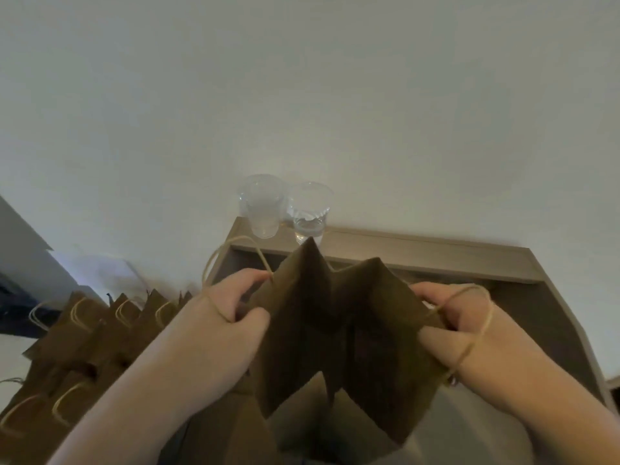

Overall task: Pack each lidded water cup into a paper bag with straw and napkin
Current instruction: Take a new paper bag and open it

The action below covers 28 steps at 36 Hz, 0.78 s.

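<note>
Paper bag (335, 330) was spread open between your hands, with your left hand (231, 317) curled round its left edge. Your right hand (459, 333) pinched the right edge, a twine handle (488, 313) looped over those fingers. Left of your left fingers stood a row of folded bags (84, 337); beyond your fingertips, on a tan ledge (419, 253), a clear cup (263, 206) stood just beside a second cup (310, 216) holding water.

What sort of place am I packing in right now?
Probably a makeshift indoor packing spot, not clearly a shop: a bare white wall, a row of brown paper bags at the left, and clear cups on a plain ledge.
</note>
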Available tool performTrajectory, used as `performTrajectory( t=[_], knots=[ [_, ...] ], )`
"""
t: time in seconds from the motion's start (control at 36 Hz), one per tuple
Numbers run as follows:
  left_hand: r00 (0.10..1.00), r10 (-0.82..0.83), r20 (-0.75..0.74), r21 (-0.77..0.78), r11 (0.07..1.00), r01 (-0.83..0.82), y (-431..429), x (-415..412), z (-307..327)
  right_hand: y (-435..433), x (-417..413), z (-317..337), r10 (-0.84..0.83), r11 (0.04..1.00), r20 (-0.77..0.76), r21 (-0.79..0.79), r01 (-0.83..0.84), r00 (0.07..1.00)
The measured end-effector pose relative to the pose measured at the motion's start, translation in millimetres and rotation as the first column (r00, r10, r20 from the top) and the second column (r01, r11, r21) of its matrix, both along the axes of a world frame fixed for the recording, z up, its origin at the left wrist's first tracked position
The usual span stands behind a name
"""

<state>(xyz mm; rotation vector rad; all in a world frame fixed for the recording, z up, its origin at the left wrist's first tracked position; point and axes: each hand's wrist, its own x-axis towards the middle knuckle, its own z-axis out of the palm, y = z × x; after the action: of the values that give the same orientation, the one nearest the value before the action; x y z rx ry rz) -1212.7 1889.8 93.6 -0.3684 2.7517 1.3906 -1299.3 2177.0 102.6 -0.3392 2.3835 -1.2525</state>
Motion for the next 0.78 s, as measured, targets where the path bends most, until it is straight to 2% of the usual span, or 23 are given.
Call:
performTrajectory(
  t=[0.17,0.28,0.47,0.78],
  knots=[
    [0.999,-0.029,0.022,0.032,0.999,0.028,18.1,-10.5,-22.1,-18.6,-7.5,-7.2,0.050,0.994,-0.116,0.105,-0.038,0.992],
    [0.995,0.005,0.101,0.151,0.988,-0.021,17.5,-27.1,-35.1,-22.2,-30.4,-21.6,0.017,0.998,-0.039,0.055,-0.015,0.999],
    [0.976,0.118,0.184,0.178,0.972,-0.151,12.6,-61.4,-44.1,-6.9,-86.8,-52.7,-0.135,0.983,0.210,-0.093,0.157,0.968],
    [0.968,0.168,0.184,0.201,0.958,-0.204,17.6,-66.5,-43.0,12.4,-100.2,-67.5,-0.164,0.977,0.240,-0.092,0.191,0.957]
  ],
)
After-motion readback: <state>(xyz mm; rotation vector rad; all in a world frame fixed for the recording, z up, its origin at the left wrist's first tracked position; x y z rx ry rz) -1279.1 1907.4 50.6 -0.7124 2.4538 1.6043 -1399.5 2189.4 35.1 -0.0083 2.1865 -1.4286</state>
